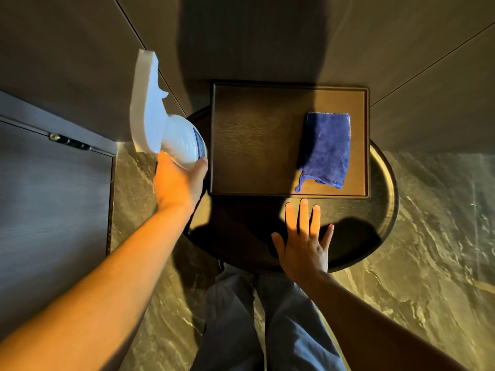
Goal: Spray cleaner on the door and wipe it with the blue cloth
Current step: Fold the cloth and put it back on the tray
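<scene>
My left hand is shut on a white spray bottle, held in the air left of the tray with its nozzle end pointing up and away toward the wall. A folded blue cloth lies on the right side of a square brown tray. My right hand hovers open with fingers spread over the round dark table, just in front of the tray and below the cloth. The dark door stands at the left, with a metal latch at its edge.
The tray rests on the small round table against grey wall panels. The floor is marbled stone. My legs in blue trousers stand directly before the table.
</scene>
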